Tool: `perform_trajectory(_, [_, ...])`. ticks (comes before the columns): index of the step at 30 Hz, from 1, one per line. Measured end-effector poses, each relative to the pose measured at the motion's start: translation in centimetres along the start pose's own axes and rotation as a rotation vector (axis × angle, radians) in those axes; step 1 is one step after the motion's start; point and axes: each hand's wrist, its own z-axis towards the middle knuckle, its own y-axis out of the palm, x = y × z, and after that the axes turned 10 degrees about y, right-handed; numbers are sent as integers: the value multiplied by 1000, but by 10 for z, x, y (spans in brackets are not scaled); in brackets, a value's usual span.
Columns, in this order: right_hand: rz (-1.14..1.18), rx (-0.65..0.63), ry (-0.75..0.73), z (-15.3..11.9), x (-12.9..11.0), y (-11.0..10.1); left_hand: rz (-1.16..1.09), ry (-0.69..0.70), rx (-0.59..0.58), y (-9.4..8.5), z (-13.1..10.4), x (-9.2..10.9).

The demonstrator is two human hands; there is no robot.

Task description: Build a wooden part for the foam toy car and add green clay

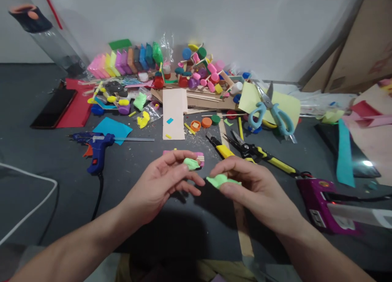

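Observation:
My left hand (171, 173) pinches a small lump of light green modelling clay (191, 164) between thumb and fingers. A larger, flattened piece of the same green clay (223, 180) is held between the thumb and fingers of my right hand (252, 188). The two pieces are apart, with a narrow gap between the hands above the dark table. Just behind my left fingers lies a pink and white item (200, 158), mostly hidden by the hand. A yellow utility knife (224, 150) lies beyond my right hand.
A blue glue gun (97, 151) lies left, its cord running forward. On the right are yellow-black pliers (272, 159) and a purple power strip (324, 208). Blue-handled scissors (269, 108), coloured clay packs (122, 61) and a pale wooden board (174, 110) stand or lie farther back.

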Motion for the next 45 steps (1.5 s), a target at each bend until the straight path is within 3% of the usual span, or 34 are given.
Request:
perform_trajectory(3, [-49,-61,-61,-2,-3,7,62,92,-44,0,-5,-1])
perform_trajectory(7, [-98,-25,-99,-5,-4,10,153,165,-76,-2,-9,2])
perform_trajectory(12, [-227,-47,-208,-5,-2,16,245,-45,-233,-2,-14,0])
perform_trajectory(18, [-364,-21,-367,-7,7,23,428,-148,-245,0,-10,-4])
perform_trajectory(22, [-312,87,-307,-10,8,16,409,-169,-232,-2,-6,-2])
perform_trajectory(26, [-247,309,-223,-9,7,2,322,-9,-106,-6,-7,5])
perform_trajectory(28, [-349,251,-199,-5,6,-3,246,54,-46,-8,-9,10])
perform_trajectory(32, [-645,-115,-157,1,11,-1,145,71,13,-7,-9,17])
perform_trajectory(34, [-783,-200,-151,2,16,4,128,59,10,-7,-8,18])
perform_trajectory(37, [-951,-232,-171,0,25,11,119,42,-8,-6,-6,18])
perform_trajectory(42, [-971,-231,-211,-5,23,3,126,39,-12,-6,-6,17])
perform_trajectory(45, [-865,-90,-258,-7,11,-4,135,46,-29,-6,-6,13])
